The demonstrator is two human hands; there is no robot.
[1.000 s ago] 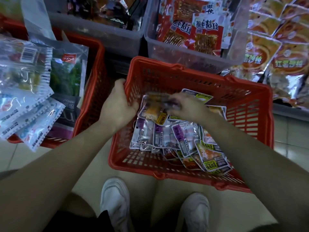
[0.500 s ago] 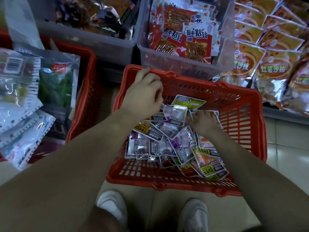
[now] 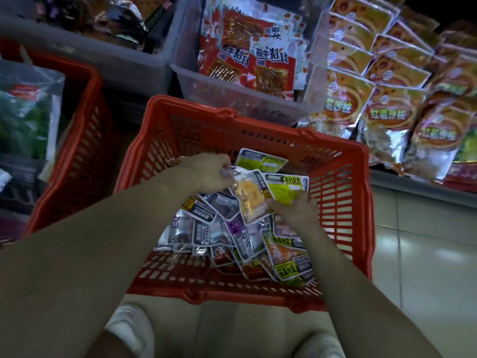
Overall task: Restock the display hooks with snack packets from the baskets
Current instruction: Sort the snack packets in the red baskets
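Pale tiled floor (image 3: 426, 254) under red basket (image 3: 258, 120) of snack packets (image 3: 206, 228), with orange packet (image 3: 249, 195) over the heap, pinched at top by left hand (image 3: 209, 171), gripped at lower corner by right hand (image 3: 294, 210).

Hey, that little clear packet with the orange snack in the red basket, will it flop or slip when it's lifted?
Probably light: the left hand pinches the orange packet by one top corner. Likely floppy, since it looks like thin film, steadied below by the right hand. Its glossy surface may be slippery.
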